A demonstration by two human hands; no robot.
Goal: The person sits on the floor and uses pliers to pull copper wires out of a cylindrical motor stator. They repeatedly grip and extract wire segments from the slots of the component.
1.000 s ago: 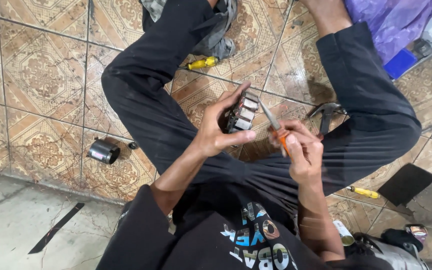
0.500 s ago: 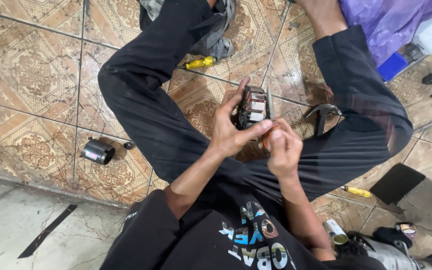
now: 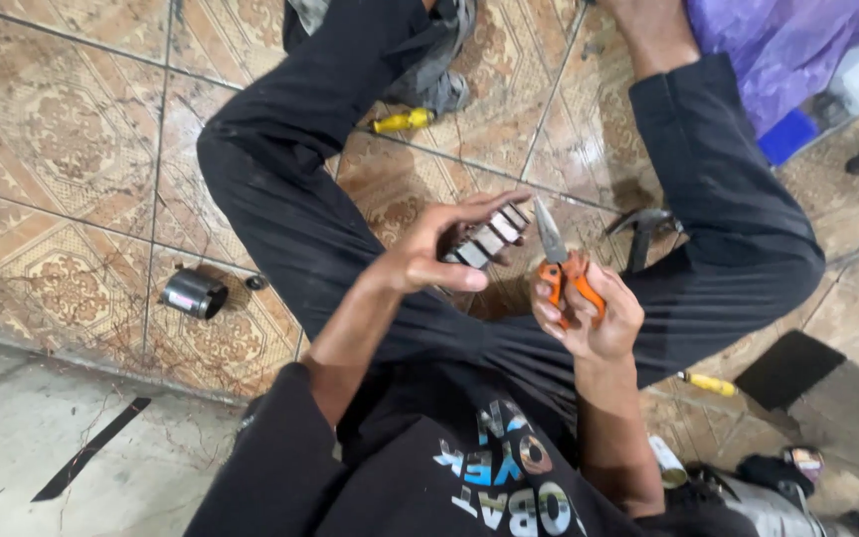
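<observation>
One motor part (image 3: 487, 239), gripped in left hand (image 3: 429, 261) above lap. One pair of orange-handled pliers (image 3: 564, 268), clasped in right hand (image 3: 589, 318). Two yellow-handled screwdrivers (image 3: 402, 120) on tile floor (image 3: 62, 129). One metal cylinder (image 3: 194, 293) at floor's left edge.

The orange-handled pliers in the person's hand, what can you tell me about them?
The pliers are small, with two orange grips, likely plastic or rubber, and grey metal jaws narrowing to a point. The jaws look shut and point up and slightly left, toward the metal part in the left hand, close to it but apparently not touching. The right hand wraps the grips, fingers curled around them, held above the person's lap and the tiled floor.
</observation>
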